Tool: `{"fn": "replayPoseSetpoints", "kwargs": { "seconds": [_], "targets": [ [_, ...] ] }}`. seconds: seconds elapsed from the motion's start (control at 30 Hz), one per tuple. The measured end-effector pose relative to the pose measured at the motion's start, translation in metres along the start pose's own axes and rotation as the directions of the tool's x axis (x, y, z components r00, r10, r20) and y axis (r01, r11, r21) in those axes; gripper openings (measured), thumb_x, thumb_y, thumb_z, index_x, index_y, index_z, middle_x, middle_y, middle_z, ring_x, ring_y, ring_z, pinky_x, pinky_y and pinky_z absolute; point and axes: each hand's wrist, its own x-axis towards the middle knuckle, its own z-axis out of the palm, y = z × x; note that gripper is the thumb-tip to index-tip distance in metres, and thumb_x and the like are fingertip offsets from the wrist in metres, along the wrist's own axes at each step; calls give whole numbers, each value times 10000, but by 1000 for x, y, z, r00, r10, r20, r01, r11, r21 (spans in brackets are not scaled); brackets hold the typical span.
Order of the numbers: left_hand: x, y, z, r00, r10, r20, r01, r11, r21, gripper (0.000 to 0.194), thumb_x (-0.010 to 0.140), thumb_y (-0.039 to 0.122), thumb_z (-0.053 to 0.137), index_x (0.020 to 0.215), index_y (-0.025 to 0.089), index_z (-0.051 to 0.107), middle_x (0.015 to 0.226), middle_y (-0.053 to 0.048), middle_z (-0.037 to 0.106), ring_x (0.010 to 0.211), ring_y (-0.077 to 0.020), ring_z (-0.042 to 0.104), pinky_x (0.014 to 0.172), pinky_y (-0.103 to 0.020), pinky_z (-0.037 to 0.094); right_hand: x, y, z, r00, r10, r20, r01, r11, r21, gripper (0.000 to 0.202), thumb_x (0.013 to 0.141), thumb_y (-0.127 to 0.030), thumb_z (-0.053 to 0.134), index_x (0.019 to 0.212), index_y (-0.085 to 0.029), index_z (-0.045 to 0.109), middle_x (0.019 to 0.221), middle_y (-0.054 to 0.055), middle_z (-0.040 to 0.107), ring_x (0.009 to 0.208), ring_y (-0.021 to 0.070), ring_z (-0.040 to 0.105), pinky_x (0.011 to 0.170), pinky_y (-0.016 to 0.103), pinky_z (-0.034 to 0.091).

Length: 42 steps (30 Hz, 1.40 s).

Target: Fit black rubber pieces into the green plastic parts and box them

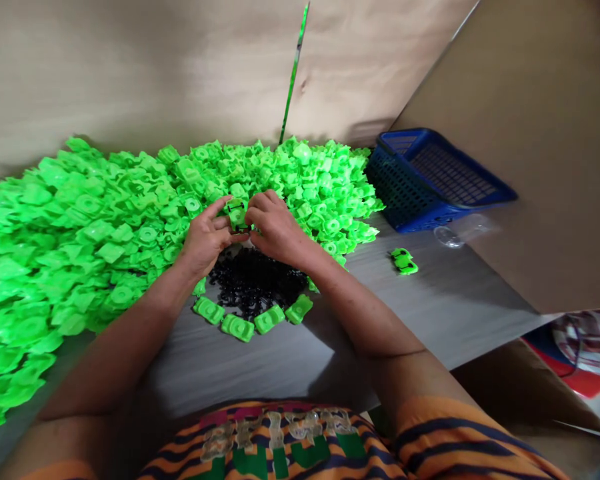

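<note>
My left hand (207, 235) and my right hand (275, 227) meet over the table and together pinch one small green plastic part (237, 215) between their fingertips. Right below them lies a heap of small black pieces (253, 281). Several assembled green parts (240, 327) lie in a curved row along the near side of that black heap. A very large pile of loose green plastic parts (105, 227) spreads behind and to the left of my hands.
A blue plastic basket (430, 177) stands at the back right on the grey table (430, 300). One green part (404, 261) lies alone near it, beside a clear plastic item (455, 233). Brown cardboard walls (130, 67) enclose the back and right.
</note>
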Motion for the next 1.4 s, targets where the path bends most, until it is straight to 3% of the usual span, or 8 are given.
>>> {"fn": "replayPoseSetpoints", "kwargs": {
  "seconds": [0.13, 0.47, 0.67, 0.87, 1.23, 1.4],
  "targets": [
    [0, -1, 0, 1000, 26, 4, -26, 999, 35, 759, 542, 117, 710, 1295, 183, 635, 914, -21, 748, 958, -238, 762, 867, -395, 674, 0, -9, 2, 999, 32, -3, -32, 995, -89, 258, 952, -75, 499, 1078, -137, 715, 1170, 180, 616, 1106, 322, 424, 910, 439, 370],
    [-4, -3, 5, 1000, 23, -8, -23, 997, 69, 757, 562, 109, 751, 1314, 177, 694, 760, 57, 681, 708, -137, 685, 783, -309, 657, 1, -19, -2, 996, 83, 31, -75, 977, -200, 257, 1024, -117, 482, 1118, -123, 721, 1117, 188, 631, 1116, 332, 449, 882, 422, 365],
    [-3, -7, 5, 999, 46, -23, -45, 997, 59, 667, 622, 178, 841, 1277, 186, 719, 777, 47, 686, 713, -127, 690, 773, -296, 655, 0, -20, -4, 999, 48, 8, -45, 972, -230, 236, 1046, -131, 488, 1087, -139, 720, 1103, 183, 643, 1105, 323, 460, 868, 413, 359],
    [-1, -7, 3, 999, 39, -4, -39, 999, 3, 726, 575, 199, 911, 1272, 175, 711, 802, 46, 713, 724, -118, 684, 801, -313, 676, -1, -18, 2, 999, 42, -27, -48, 969, -241, 245, 1058, -131, 481, 1096, -130, 722, 1093, 176, 645, 1093, 321, 459, 844, 407, 345],
    [2, -9, -6, 999, 40, 14, -40, 999, 0, 694, 654, 163, 875, 1328, 155, 707, 816, 19, 742, 776, -156, 733, 909, -420, 694, -1, -9, 2, 998, 53, -36, -57, 990, -127, 188, 994, -113, 529, 1068, -148, 698, 1080, 164, 649, 1080, 313, 484, 848, 401, 370],
    [4, -10, -7, 998, 58, -13, -58, 998, 9, 752, 652, 200, 910, 1369, 153, 690, 916, -28, 801, 925, -228, 796, 933, -444, 695, 1, 5, 12, 990, 55, -130, -37, 990, 133, 134, 920, -106, 546, 969, -174, 650, 959, 101, 641, 959, 251, 527, 829, 357, 394]
  ]
}}
